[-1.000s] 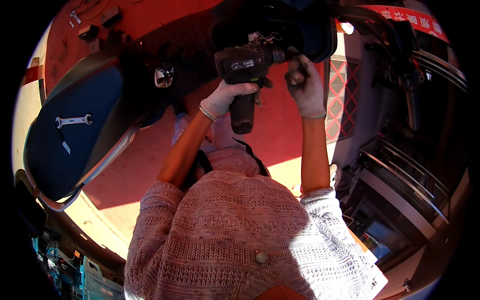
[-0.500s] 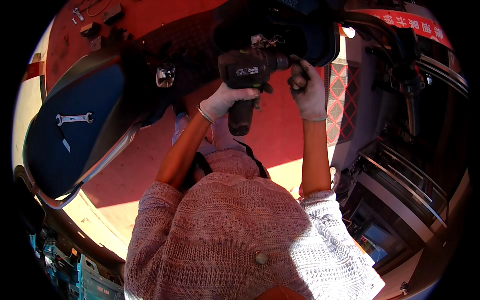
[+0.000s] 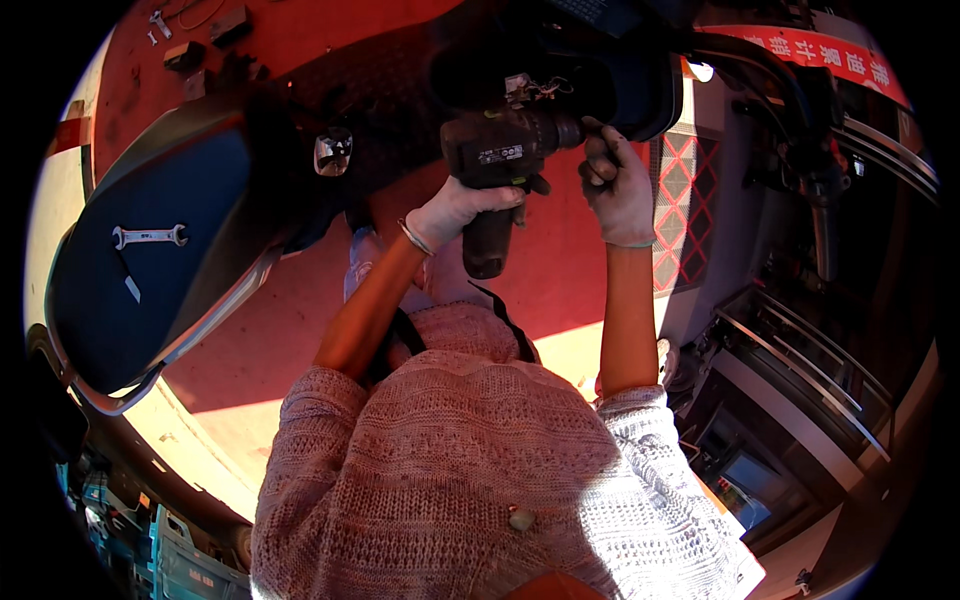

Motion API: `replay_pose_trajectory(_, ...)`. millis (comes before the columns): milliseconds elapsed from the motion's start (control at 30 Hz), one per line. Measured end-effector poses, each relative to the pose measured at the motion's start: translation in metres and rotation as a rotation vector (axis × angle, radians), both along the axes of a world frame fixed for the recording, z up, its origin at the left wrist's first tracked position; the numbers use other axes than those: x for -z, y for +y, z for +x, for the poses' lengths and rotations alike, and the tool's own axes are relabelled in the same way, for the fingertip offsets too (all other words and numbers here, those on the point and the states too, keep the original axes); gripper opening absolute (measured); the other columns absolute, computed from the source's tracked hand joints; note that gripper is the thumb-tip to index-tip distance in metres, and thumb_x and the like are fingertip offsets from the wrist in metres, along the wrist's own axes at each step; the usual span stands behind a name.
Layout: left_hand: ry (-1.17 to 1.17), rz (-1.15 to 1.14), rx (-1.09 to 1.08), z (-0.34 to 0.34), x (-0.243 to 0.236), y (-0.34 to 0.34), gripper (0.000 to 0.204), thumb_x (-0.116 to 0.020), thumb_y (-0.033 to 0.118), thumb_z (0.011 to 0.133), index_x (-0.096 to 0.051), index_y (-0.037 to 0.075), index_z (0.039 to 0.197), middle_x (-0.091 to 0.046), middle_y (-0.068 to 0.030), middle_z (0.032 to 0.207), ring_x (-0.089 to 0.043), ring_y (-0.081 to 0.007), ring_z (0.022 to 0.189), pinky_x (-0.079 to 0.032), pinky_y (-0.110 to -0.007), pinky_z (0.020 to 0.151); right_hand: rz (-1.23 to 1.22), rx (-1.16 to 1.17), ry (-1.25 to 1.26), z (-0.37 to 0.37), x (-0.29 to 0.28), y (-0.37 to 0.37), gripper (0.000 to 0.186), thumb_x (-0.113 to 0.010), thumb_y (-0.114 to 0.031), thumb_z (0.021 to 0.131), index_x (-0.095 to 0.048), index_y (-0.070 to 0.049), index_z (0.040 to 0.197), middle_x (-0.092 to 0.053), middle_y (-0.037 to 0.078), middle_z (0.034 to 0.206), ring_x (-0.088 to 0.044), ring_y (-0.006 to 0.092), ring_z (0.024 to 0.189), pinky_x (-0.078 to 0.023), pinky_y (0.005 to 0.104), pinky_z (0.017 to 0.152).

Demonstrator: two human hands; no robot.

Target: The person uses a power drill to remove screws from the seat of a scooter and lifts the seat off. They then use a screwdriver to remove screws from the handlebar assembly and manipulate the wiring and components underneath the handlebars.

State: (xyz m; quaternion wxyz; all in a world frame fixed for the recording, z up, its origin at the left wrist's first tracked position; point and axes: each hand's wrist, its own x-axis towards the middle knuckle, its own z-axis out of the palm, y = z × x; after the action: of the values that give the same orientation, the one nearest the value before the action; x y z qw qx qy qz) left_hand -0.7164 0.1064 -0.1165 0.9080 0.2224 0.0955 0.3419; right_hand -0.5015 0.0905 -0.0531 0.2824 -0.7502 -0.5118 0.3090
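Observation:
My left hand (image 3: 452,212), in a pale glove, is wrapped round the grip of a dark cordless drill (image 3: 490,158). The drill's chuck points right. At the chuck's tip is my right hand (image 3: 622,198), gloved too, with dark-stained fingers curled in a pinch. Whatever those fingers hold, if anything, is hidden. Just beyond the drill, loose wires with a connector (image 3: 538,88) show against the dark front body of a scooter. On the scooter's dark blue seat (image 3: 165,310), to the left, lie an open-end wrench (image 3: 150,237) and a thin dark tool with a pale, blade-like tip (image 3: 132,290).
A handlebar grip (image 3: 824,235) juts out at the right. A small round mirror (image 3: 332,152) sits left of the drill. More tools and dark blocks (image 3: 184,55) lie on the red floor at the far left. A teal case (image 3: 185,560) stands at the lower left.
The drill and my left hand have shifted slightly to the right, with the drill's body tilting a little. My right hand stays by the chuck with its fingers curled.

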Motion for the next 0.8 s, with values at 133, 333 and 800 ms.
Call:
replay_pose_trajectory(133, 0.019, 0.006, 0.010, 0.000, 0.001, 0.001, 0.046, -0.065, 0.014, 0.080, -0.051, 0.002, 0.122, -0.062, -0.0169, 0.105, -0.062, -0.0160, 0.071, -0.054, -0.029, 0.067, -0.041, 0.215, 1.415, 0.000, -0.010, 0.004, 0.025, -0.050, -0.009, 0.092, -0.056, 0.007, 0.110, -0.059, 0.005, 0.080, -0.049, 0.0094, 0.062, -0.041, 0.0244, 0.057)
replay_pose_trajectory(333, 0.050, 0.089, -0.013, 0.001, 0.004, 0.004, 0.042, -0.065, 0.011, 0.079, -0.052, 0.003, 0.119, -0.062, -0.0107, 0.098, -0.060, -0.0143, 0.077, -0.054, -0.030, 0.068, -0.041, 0.513, 1.028, -0.023, -0.028, -0.003, 0.031, -0.046, -0.017, 0.096, -0.053, 0.008, 0.112, -0.049, 0.000, 0.070, -0.035, 0.0058, 0.055, -0.032, 0.0214, 0.053)
replay_pose_trajectory(800, 0.071, 0.044, 0.030, -0.003, 0.004, 0.007, 0.038, -0.067, 0.014, 0.079, -0.054, 0.004, 0.112, -0.060, -0.0049, 0.083, -0.059, -0.0140, 0.070, -0.053, -0.030, 0.066, -0.078, 0.660, 1.066, 0.006, -0.036, -0.040, 0.033, -0.044, -0.018, 0.098, -0.045, 0.006, 0.121, -0.042, -0.002, 0.071, -0.032, 0.0049, 0.053, -0.031, 0.0200, 0.051)
